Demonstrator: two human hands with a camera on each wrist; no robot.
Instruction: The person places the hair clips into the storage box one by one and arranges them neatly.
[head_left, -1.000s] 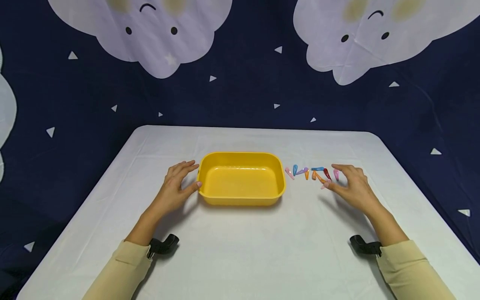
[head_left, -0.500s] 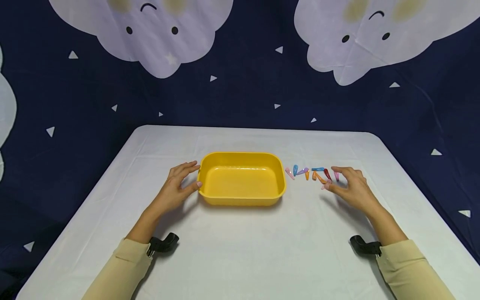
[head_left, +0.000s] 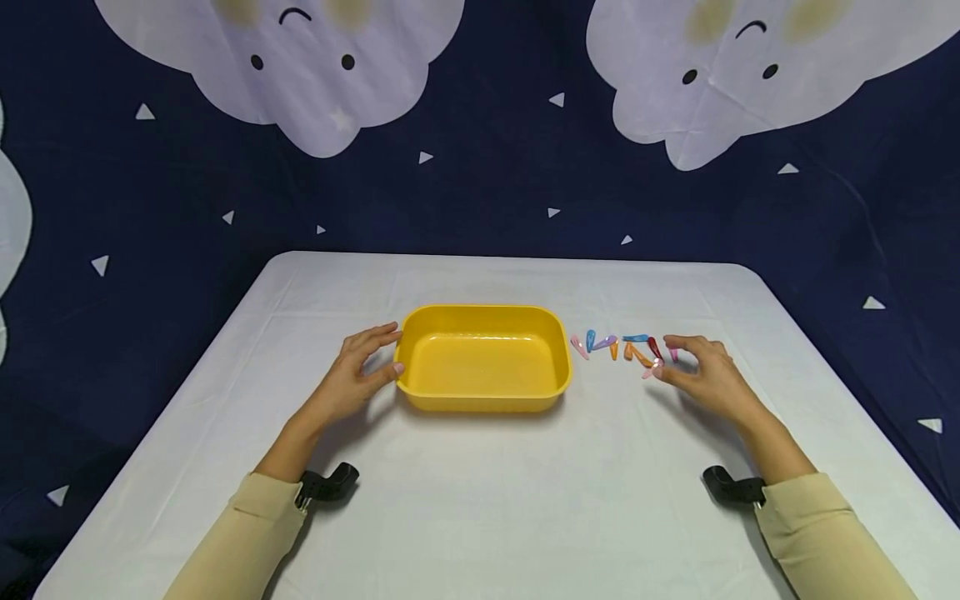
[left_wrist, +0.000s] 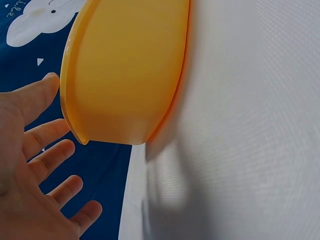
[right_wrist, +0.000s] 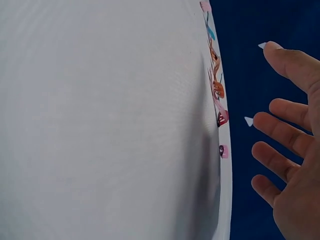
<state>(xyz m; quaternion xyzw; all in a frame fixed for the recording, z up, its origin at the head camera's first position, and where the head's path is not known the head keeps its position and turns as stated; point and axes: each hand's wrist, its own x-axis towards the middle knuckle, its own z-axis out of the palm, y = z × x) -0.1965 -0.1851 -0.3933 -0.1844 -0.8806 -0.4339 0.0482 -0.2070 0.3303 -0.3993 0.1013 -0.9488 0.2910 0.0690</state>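
A yellow plastic tray (head_left: 483,371) stands at the middle of the table, its inside bare. My left hand (head_left: 352,375) is at its left end, fingers spread, thumb and fingertips right at the rim; the left wrist view shows the same relaxed fingers (left_wrist: 52,160) beside the tray wall (left_wrist: 125,75). To the right of the tray lie several small snap hair clips: a pink one (head_left: 579,347), a purple one (head_left: 603,342), a blue one (head_left: 635,337), a red one (head_left: 655,347) and orange ones. Over the right end of this row hovers my right hand (head_left: 705,372), thumb and fingers apart, holding nothing.
A white cloth covers the table (head_left: 517,500). Behind it hangs a dark blue backdrop (head_left: 480,217) with white clouds and triangles. Each wrist bears a black camera mount, the left one (head_left: 330,485) and the right one (head_left: 731,489) both close over the cloth.
My right hand has drawn slightly down and to the right, baring more of a pink hair clip by the thumb. The left fingers have edged a little right along the rim. Tray and clips stay put.
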